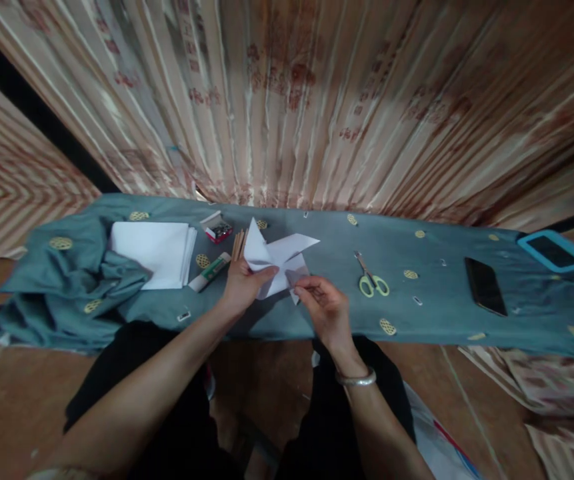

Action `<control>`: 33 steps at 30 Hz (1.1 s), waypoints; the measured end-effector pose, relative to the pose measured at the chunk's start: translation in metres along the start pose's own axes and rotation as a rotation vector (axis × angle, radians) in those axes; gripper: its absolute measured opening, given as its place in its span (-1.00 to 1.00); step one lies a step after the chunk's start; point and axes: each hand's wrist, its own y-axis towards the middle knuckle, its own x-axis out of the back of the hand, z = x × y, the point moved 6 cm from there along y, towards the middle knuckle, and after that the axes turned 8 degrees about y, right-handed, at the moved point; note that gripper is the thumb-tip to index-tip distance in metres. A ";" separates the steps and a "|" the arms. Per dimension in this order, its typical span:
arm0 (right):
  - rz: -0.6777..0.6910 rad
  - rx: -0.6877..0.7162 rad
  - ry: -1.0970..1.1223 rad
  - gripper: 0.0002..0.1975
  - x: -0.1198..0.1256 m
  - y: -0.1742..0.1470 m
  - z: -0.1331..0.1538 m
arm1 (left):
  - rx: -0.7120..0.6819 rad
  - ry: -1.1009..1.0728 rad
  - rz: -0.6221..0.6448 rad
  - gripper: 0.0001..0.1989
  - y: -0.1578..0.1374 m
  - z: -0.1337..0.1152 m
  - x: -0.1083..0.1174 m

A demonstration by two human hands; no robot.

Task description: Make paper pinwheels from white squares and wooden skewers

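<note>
A white paper pinwheel (277,257) with folded blades is held between both hands above the cloth-covered table. My left hand (243,285) grips its left side, the thumb pressed near the centre. At the lower right blade, my right hand (324,303) pinches the paper between thumb and fingers. Just behind my left hand lie several thin wooden sticks (239,244), partly hidden by the paper. A green and white glue stick (210,272) rests to the left of that hand. Scissors (371,277) with light green handles lie to the right of my right hand.
A stack of white paper (151,253) lies at the left, partly under bunched cloth (111,280). An open small red and white box (217,227) stands behind the glue stick. A black phone (485,287) and a blue-framed device (555,251) lie at the right. Curtains (287,100) hang behind the table.
</note>
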 end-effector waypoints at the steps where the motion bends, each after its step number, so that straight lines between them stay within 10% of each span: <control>1: 0.006 0.014 -0.054 -0.96 -0.001 -0.001 0.002 | -0.003 0.004 0.004 -0.76 0.000 0.001 -0.001; 17: -0.035 0.366 -0.532 -0.92 -0.011 -0.007 0.037 | -0.009 0.046 0.041 -0.81 -0.002 0.009 -0.007; 33: 0.025 0.151 -0.276 -0.97 0.000 0.002 0.013 | -0.043 0.086 0.168 -0.78 -0.010 0.009 -0.015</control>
